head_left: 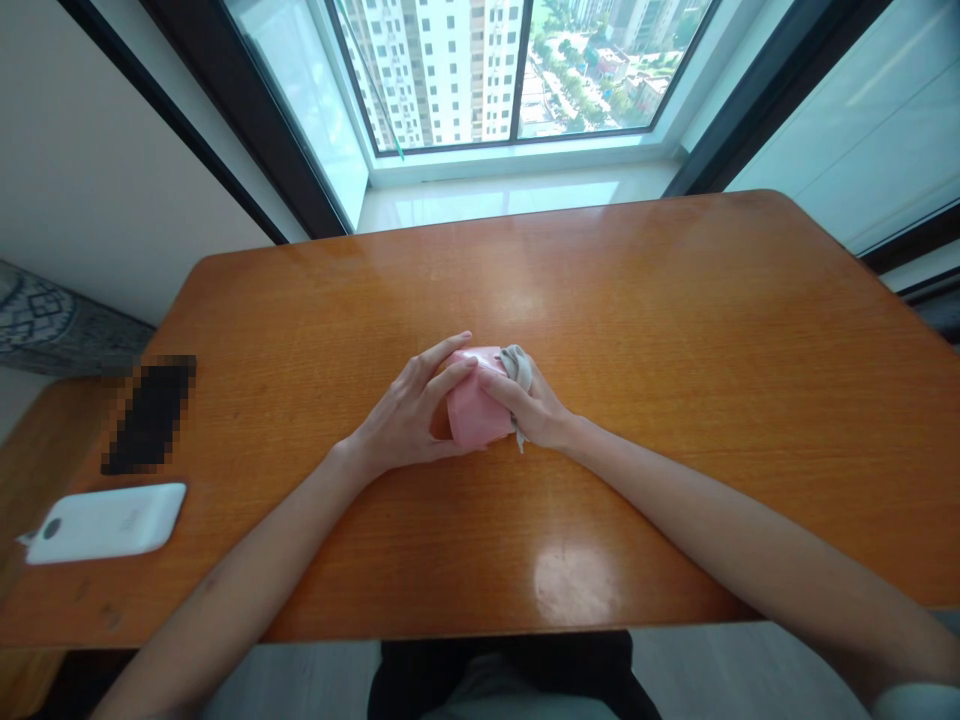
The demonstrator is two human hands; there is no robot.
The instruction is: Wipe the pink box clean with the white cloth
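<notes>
Over the middle of the wooden table [675,320], both my hands meet around a small pink box-like thing [480,410] with smooth, slightly shiny sides. My left hand [416,410] grips it from the left, with fingers along its top and the thumb at its lower edge. A crumpled light grey cloth [516,365] is bunched in my right hand [536,405], against the right side of the pink thing. The right thumb presses on the pink surface. Most of the right fingers are hidden behind the cloth and the pink thing.
At the table's left lies a white phone-like device [112,525] with a dark round spot. Beyond it is a dark pixelated rectangle [150,415]. A patterned grey fabric item [67,320] stands left of the table. The window [517,80] is past the far edge.
</notes>
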